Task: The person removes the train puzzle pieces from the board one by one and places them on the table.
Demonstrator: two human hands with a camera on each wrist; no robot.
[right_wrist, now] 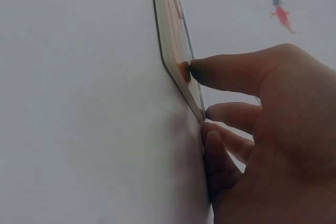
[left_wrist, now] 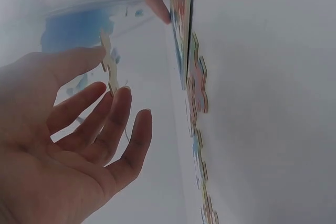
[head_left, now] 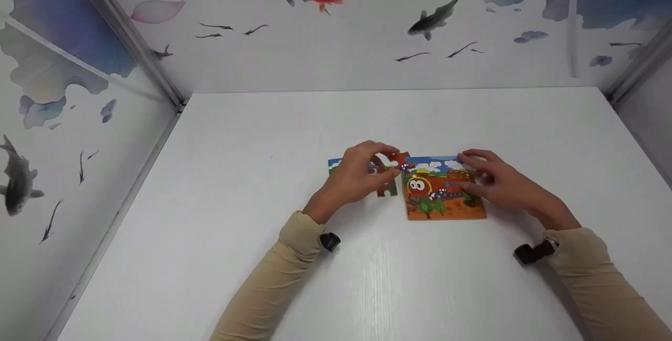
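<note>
A square picture puzzle (head_left: 443, 189) lies on the table, showing a cartoon train with round eyes under a blue sky. My left hand (head_left: 359, 173) is just left of it and pinches a puzzle piece (left_wrist: 109, 61) between thumb and fingers, raised off the table; its pale edge faces the left wrist camera. Beneath and beside that hand lie several loose puzzle pieces (head_left: 388, 190), partly covered by it. My right hand (head_left: 496, 181) holds the puzzle at its right side, the thumb on its face and bent fingers at the far right corner.
The white table (head_left: 252, 136) meets a wall (head_left: 367, 57) painted with fish at the back and another wall (head_left: 79, 120) on the left. Dark straps with small devices sit at both wrists, beside the beige sleeves (head_left: 262, 283).
</note>
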